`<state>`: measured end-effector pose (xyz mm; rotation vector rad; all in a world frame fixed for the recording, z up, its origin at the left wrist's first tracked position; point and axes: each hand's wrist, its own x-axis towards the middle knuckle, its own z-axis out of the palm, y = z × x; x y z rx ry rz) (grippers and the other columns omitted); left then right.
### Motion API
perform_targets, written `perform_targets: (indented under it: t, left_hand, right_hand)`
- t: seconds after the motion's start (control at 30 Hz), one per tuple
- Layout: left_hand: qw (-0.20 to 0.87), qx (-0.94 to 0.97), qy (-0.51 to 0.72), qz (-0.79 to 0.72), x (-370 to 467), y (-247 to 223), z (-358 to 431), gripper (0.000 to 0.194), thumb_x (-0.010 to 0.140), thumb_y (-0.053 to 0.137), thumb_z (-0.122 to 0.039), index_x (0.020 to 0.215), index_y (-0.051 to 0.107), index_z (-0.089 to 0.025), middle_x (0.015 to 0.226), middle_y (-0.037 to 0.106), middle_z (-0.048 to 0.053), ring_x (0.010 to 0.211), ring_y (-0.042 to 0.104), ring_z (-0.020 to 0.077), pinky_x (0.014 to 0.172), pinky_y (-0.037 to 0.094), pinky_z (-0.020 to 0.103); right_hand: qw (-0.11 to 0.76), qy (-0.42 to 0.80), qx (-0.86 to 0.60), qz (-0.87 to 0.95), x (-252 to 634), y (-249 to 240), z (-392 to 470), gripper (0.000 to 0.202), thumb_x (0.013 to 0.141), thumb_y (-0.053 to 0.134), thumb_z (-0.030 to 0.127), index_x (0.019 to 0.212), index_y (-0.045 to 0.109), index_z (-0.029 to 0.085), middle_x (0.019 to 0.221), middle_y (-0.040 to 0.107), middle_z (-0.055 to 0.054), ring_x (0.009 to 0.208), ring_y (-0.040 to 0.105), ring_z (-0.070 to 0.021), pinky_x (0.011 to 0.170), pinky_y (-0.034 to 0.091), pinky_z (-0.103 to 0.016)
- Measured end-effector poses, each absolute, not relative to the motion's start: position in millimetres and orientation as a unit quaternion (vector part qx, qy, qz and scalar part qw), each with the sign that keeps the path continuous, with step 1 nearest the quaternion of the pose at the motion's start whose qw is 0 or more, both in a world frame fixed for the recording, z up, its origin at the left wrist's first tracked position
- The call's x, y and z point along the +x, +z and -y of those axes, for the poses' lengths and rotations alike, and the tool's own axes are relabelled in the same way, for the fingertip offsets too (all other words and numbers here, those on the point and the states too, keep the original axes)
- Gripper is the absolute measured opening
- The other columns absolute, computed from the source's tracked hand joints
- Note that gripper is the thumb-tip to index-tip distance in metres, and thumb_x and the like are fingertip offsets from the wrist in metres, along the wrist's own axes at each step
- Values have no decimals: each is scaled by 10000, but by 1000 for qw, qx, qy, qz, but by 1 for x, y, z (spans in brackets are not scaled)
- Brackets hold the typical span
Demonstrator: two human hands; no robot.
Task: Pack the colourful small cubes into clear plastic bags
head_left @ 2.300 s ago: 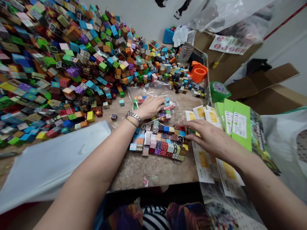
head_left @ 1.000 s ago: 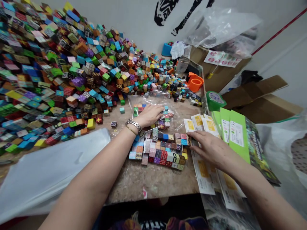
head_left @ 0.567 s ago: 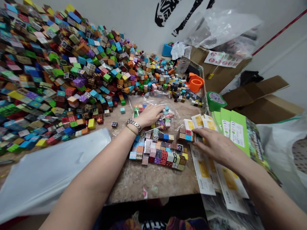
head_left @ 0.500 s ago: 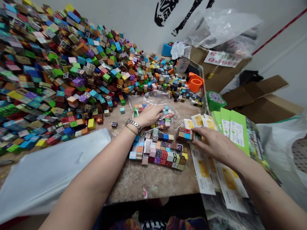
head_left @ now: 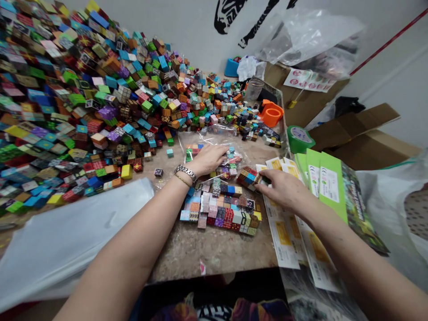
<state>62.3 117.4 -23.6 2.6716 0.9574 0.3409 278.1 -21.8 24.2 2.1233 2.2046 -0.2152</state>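
Observation:
My left hand (head_left: pixel 210 159) lies palm down with its fingers stretched out over a clear plastic bag (head_left: pixel 216 136) that has small patterned cubes inside. Between the fingertips and thumb of my right hand (head_left: pixel 284 189) is a small block of patterned cubes (head_left: pixel 248 176), red, brown and blue, tilted near the bag's right side. Just in front of the bag sits a larger grouping of cubes (head_left: pixel 230 216) in close rows, several of them stacked on top. The undersides of the fingers on my left hand are hidden.
A big heap of loose cubes (head_left: pixel 110 107) fills the left and back. Flat clear bags (head_left: pixel 83 236) lie front left. At right are white-and-yellow cards (head_left: pixel 284 236), green booklets (head_left: pixel 329 178), green tape (head_left: pixel 299 139), an orange tape dispenser (head_left: pixel 271 115) and cardboard boxes (head_left: pixel 361 129).
My right hand has moved left and slightly up with the block of cubes, which now tilts and sits closer to the bag. My left hand has stayed nearly still on the bag.

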Motion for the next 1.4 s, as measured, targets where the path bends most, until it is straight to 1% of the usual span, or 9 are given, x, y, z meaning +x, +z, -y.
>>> perform_targets:
  t: [0.27, 0.4, 0.5, 0.6, 0.73, 0.87, 1.07, 1.23, 1.4]
  left_hand:
    - [148, 925, 122, -328, 61, -27, -118, 366, 1014, 410, -266, 1360, 508, -196, 1467, 549, 108, 1362, 494, 251, 1135, 349, 453]
    - [149, 926, 124, -325, 61, -26, -117, 355, 1015, 405, -269, 1342, 525, -198, 1450, 565, 106, 1355, 500, 253, 1135, 348, 466]
    - [152, 928, 129, -316, 61, -24, -117, 342, 1012, 411, -272, 1320, 539, -198, 1433, 578, 104, 1335, 516, 259, 1124, 357, 471]
    - [153, 927, 135, -314, 60, -24, -118, 337, 1006, 417, -262, 1316, 539, -211, 1431, 579, 93, 1325, 520, 251, 1118, 371, 451]
    - [154, 926, 138, -317, 60, -24, -119, 355, 1004, 413, -256, 1333, 528, -188, 1430, 567, 115, 1312, 519, 255, 1103, 390, 433]
    - [141, 929, 128, -318, 60, -23, -119, 347, 1008, 408, -274, 1306, 546, -162, 1365, 606, 130, 1246, 552, 267, 1070, 414, 431]
    - [132, 928, 126, -324, 61, -24, -118, 330, 1002, 427, -262, 1291, 556, -169, 1318, 627, 132, 1224, 563, 271, 1052, 425, 441]
    - [135, 927, 124, -326, 61, -22, -117, 331, 1003, 429, -268, 1303, 547, -192, 1348, 614, 115, 1247, 553, 263, 1075, 409, 443]
    - [146, 928, 128, -319, 61, -24, -118, 333, 1006, 420, -279, 1296, 554, -187, 1353, 612, 123, 1250, 550, 269, 1079, 402, 457]
  right_hand:
    - [40, -86, 671, -736, 290, 19, 29, 369, 890, 536, 310, 1186, 663, 131, 1134, 728, -165, 1022, 699, -324, 864, 546, -433]
    - [3, -87, 641, -762, 295, 13, 34, 347, 881, 542, 284, 1184, 655, 156, 1146, 727, -142, 1036, 697, -297, 892, 554, -422]
    - [-26, -89, 619, -780, 298, 11, 36, 314, 874, 572, 281, 1163, 666, 200, 1104, 744, -112, 1012, 706, -282, 869, 569, -417]
    - [-41, -94, 606, -789, 300, 11, 36, 364, 869, 623, 318, 1219, 647, 221, 1127, 740, -108, 1025, 703, -288, 867, 573, -434]
    - [-30, -99, 607, -788, 297, 8, 34, 466, 857, 664, 349, 1293, 605, 194, 1171, 721, -134, 1056, 690, -305, 876, 563, -436]
    - [-22, -85, 615, -784, 291, 2, 32, 426, 909, 571, 333, 1296, 586, 156, 1159, 712, -163, 1040, 688, -316, 854, 549, -435]
    - [-40, -56, 613, -787, 292, -3, 28, 372, 925, 520, 327, 1240, 593, 143, 1122, 705, -161, 1024, 676, -297, 863, 528, -412]
    - [-51, -34, 624, -779, 287, -2, 24, 332, 915, 526, 316, 1193, 610, 154, 1097, 706, -154, 990, 673, -296, 850, 527, -419]
    - [-56, -12, 624, -779, 278, 1, 22, 274, 878, 565, 286, 1130, 631, 202, 963, 718, -108, 899, 677, -273, 792, 534, -402]
